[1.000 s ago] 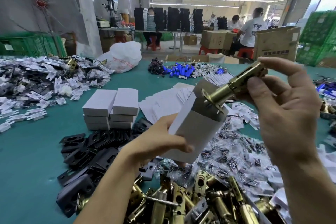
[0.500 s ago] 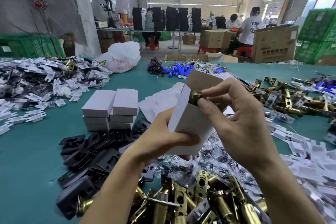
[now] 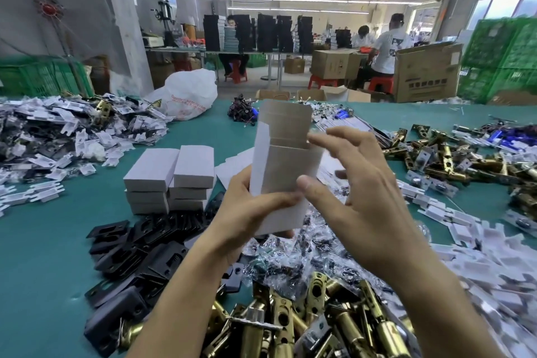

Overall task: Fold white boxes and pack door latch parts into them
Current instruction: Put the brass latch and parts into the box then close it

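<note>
A green table point(image 3: 43, 241) is seen, heaped with parts. Above it a white box point(image 3: 286, 166) is held upright, gripped low by the left hand point(image 3: 247, 218), top flap raised. The right hand point(image 3: 366, 197) is spread loosely beside it, thumb at its front. The box's inside is hidden; brass latches point(image 3: 290, 320) are cut off below.

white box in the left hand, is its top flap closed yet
No, the white box in the left hand has its top flap standing straight up.
</note>
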### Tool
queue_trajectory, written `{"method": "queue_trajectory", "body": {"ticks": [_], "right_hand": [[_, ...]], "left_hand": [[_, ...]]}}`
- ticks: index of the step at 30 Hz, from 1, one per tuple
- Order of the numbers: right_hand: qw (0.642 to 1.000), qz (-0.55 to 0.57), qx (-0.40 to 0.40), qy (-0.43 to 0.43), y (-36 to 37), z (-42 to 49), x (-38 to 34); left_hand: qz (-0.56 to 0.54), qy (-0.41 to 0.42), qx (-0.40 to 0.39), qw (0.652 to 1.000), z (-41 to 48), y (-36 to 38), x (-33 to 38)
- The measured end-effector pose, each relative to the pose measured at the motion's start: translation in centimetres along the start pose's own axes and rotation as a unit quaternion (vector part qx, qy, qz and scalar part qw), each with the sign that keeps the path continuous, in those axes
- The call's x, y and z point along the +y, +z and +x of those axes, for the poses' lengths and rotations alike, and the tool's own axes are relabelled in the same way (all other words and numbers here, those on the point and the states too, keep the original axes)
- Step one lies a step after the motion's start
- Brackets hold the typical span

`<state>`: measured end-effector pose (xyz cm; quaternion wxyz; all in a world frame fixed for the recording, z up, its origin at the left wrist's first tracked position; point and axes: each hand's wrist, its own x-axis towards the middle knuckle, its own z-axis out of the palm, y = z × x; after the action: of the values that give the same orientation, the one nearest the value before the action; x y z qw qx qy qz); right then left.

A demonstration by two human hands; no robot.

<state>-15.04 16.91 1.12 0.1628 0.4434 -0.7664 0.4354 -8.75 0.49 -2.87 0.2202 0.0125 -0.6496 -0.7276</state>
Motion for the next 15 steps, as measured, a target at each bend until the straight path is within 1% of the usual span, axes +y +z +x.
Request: {"method": "queue_trajectory", "body": {"ticks": [2, 4, 6, 8, 12, 14, 15], "right_hand": [[0.997, 0.066, -0.011, 0.033, 0.5, -0.6, -0.1], [0.99, 0.094, -0.072, 0.081, 1.3, -1.3, -0.1], [0.981, 0.045, -0.155, 0.112, 2.1, -2.2, 0.7], [0.972, -0.008, -0.198, 0.126, 2.3, -2.9, 1.9], [0.97, -0.029, -0.184, 0.158, 1.3, -4.0, 4.0], [0.973, -0.064, -0.148, 0.165, 0.9, -4.3, 4.8], [0.973, -0.095, -0.116, 0.173, 0.7, -4.2, 5.3]], "left_hand": [[0.008, -0.004, 0.065, 0.998, 0.0, 0.0, 0.0], [0.022, -0.012, 0.128, 0.991, -0.2, 0.3, 0.1], [0.033, -0.012, 0.157, 0.987, -0.4, 0.6, 0.6], [0.034, 0.005, 0.156, 0.987, -0.7, 0.9, 1.2], [0.052, 0.051, 0.125, 0.989, -1.5, 1.8, 2.8], [0.056, 0.057, 0.114, 0.99, -1.9, 2.2, 3.2], [0.056, 0.053, 0.11, 0.991, -2.1, 2.3, 3.3]]}}
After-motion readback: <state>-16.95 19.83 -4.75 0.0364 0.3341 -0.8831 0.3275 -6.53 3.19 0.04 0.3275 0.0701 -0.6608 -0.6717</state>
